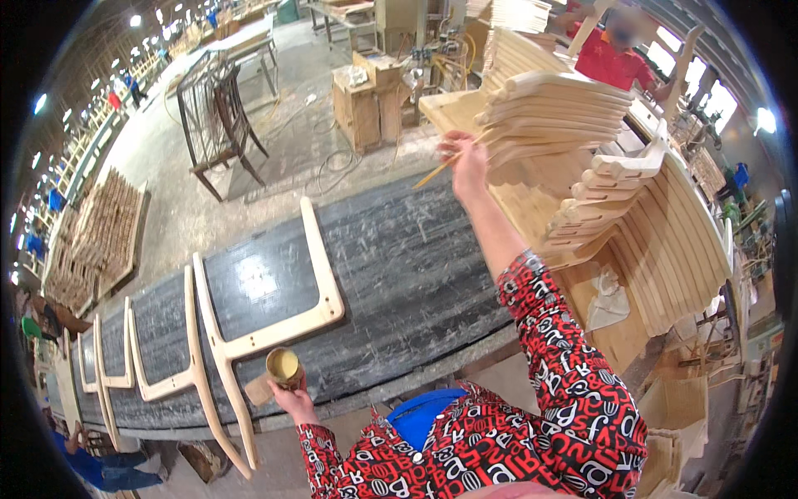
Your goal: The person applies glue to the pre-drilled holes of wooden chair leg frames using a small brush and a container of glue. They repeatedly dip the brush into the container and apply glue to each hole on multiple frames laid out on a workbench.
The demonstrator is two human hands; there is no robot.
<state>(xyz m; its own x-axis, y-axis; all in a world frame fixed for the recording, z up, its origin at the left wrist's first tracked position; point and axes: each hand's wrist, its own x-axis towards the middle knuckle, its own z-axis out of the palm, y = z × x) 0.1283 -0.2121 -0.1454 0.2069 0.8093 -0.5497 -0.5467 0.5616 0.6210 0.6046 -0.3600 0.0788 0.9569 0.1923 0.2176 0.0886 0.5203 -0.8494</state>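
— Nearest, at six o'clock, what shows?

— Red patterned sleeves (499,449) rising from the lower edge, with a blue bucket (426,416) just past them.

— And the left hand?

— Left hand (293,402), at about seven o'clock, has its fingers wrapped around a small tin (283,366) of yellowish glue, held at the near edge of the bench (407,266). A small wooden block (258,389) sits just beside the tin.

— What lies on the bench?

— A pale wooden chair frame (274,328) lies flat on the dark top, right beside the tin. More frames (158,382) like it lie in a row toward eight o'clock.

— The right hand?

— Right hand (465,162), reaching out toward one o'clock, has its fingers pinching a thin stick (440,170), whose far end points toward eleven o'clock. The hand is close to a stack of curved wooden parts (565,108).

— Further off?

— Another pile of curved slats (665,241) at three o'clock. Beyond the stack, at one o'clock, stands a person in a red shirt (613,62). A dark chair frame (216,116) stands on the floor at eleven o'clock.
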